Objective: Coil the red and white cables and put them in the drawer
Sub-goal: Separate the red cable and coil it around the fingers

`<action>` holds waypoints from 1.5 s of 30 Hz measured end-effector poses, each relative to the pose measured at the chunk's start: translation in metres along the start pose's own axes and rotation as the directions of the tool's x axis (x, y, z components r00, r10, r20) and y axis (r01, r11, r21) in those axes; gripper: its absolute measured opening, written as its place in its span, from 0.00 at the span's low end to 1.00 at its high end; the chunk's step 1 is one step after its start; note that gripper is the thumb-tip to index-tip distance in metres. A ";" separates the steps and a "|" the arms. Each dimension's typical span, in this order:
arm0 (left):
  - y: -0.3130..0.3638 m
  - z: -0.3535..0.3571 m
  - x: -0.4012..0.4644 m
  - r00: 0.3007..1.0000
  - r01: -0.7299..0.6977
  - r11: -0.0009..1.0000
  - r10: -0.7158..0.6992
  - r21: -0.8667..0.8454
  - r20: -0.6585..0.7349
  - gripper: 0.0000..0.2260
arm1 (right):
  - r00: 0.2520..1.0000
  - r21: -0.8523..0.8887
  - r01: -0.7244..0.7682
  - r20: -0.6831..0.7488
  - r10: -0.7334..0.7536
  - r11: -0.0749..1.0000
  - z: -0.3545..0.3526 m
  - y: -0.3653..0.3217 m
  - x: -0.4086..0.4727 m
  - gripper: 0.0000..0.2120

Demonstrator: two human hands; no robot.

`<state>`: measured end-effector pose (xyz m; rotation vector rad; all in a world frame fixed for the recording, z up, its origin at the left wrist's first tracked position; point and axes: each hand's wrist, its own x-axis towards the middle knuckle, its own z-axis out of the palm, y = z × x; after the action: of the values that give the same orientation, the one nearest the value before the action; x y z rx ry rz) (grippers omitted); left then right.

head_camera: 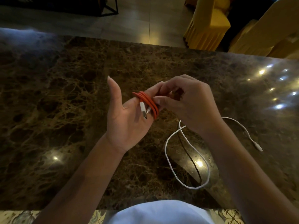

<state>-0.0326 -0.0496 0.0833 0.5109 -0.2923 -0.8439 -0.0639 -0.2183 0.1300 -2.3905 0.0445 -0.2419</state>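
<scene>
A polished dark brown marble tabletop [68, 97] with golden veining fills most of the view, and small ceiling lights glint off it at three o'clock and again near seven o'clock. Beyond its far edge, at twelve o'clock, lies a glossy grey tiled floor [132, 21]. Chairs in pleated yellow covers [208, 25] stand at one to two o'clock. A black metal frame [111, 7] shows at eleven o'clock. Patterned floor tiles [21, 217] peek out at seven o'clock.

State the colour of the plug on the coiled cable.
White, with a metal tip; head view, on the red cable around the left hand.
</scene>
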 end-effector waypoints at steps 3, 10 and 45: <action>0.000 -0.003 -0.002 0.999 -0.020 0.998 0.023 0.053 -0.047 0.53 | 0.998 0.073 -0.012 0.057 0.008 0.997 -0.001 0.006 0.000 0.07; -0.004 -0.005 0.000 0.995 -0.018 0.994 0.029 0.111 -0.096 0.52 | 0.994 -0.077 0.090 0.071 -0.084 0.993 0.001 0.008 -0.002 0.07; 0.001 -0.015 0.000 0.969 -0.137 0.988 0.149 0.071 -0.197 0.52 | 0.977 0.399 0.149 0.080 -0.196 0.905 0.021 0.043 -0.010 0.13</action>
<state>-0.0258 -0.0447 0.0713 0.6169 -0.1647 -0.6388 -0.0678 -0.2349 0.0844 -2.0033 -0.2514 -0.1724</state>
